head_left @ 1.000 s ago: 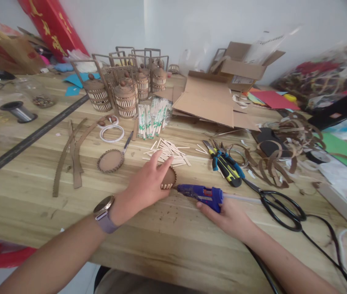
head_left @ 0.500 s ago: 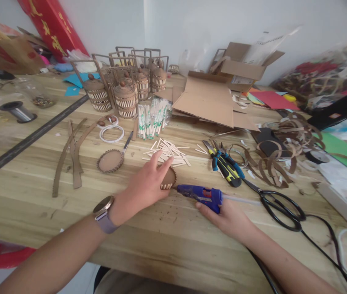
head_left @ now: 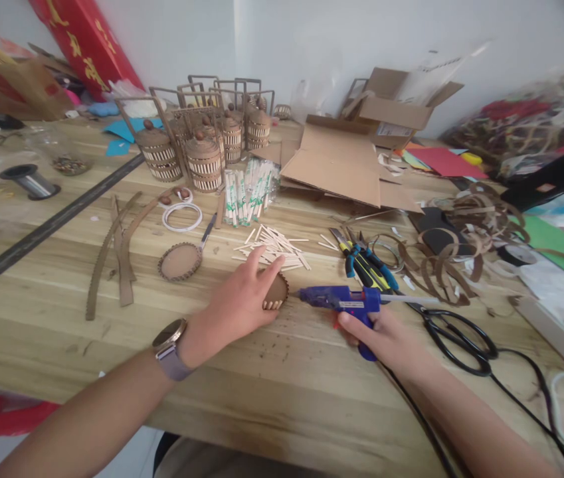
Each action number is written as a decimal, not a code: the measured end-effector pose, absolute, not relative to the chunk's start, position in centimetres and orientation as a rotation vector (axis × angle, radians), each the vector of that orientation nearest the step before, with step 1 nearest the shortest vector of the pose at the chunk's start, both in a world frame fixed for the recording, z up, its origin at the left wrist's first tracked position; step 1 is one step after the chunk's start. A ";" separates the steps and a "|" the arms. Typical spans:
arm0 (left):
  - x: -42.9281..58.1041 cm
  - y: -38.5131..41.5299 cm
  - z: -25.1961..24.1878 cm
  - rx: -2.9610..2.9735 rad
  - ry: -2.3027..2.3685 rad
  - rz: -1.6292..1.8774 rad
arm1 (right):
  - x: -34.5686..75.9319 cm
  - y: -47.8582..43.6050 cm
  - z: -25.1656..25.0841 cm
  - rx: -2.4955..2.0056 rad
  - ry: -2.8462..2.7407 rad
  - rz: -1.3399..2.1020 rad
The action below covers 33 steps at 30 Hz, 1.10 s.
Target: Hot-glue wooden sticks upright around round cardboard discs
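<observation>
My left hand [head_left: 239, 295], with a watch on its wrist, grips a small round cardboard tray [head_left: 278, 289] by its near and left edge. Short pale sticks line the near part of the tray's corrugated rim; my fingers hide its left part. In my right hand [head_left: 376, 335] is a blue hot glue gun [head_left: 334, 297], its nozzle pointing left, just right of the tray's rim. A clear glue stick [head_left: 408, 300] pokes out of its back. Short wooden sticks [head_left: 282, 247] lie in a loose pile beyond my left hand.
A second round cardboard tray [head_left: 180, 261] and corrugated strips [head_left: 123, 265] lie to the left. Pliers [head_left: 361, 255], a utility knife [head_left: 369, 275] and black scissors [head_left: 456, 338] are at right. Lidded baskets [head_left: 204, 162] and flat cardboard [head_left: 334, 159] stand or lie behind.
My right hand has drawn the glue gun right and slightly up, away from the tray's near rim, and turned it more level. My left hand and the tray have barely moved.
</observation>
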State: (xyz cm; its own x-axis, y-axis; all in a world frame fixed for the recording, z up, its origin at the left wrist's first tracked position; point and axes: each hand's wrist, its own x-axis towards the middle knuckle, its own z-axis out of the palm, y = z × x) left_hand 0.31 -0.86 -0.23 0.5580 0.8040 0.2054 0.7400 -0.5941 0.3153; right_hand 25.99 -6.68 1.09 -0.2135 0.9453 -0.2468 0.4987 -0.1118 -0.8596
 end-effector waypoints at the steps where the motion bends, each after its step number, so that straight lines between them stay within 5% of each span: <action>1: 0.3 -0.8 -0.3 2.601 1.294 0.501 | 26.3 -6.6 1.4 -1.567 -1.704 1.411; 7: 0.2 -0.8 -0.3 2.586 1.312 0.489 | 26.0 -6.3 2.8 -1.469 -1.809 2.027; 9: 0.2 -0.7 -0.3 2.586 1.314 0.482 | 25.7 -6.1 3.4 -1.595 -2.004 1.850; 14: 0.3 -0.7 -0.3 2.568 1.304 0.482 | 25.0 -4.7 5.7 -2.014 -2.394 0.692; 19: 0.4 -0.7 -0.4 2.559 1.313 0.487 | 22.8 -1.2 6.3 -2.083 -2.385 0.265; 33: 0.4 -0.8 -0.3 2.592 1.301 0.502 | 20.2 3.6 2.3 -2.052 -2.471 0.158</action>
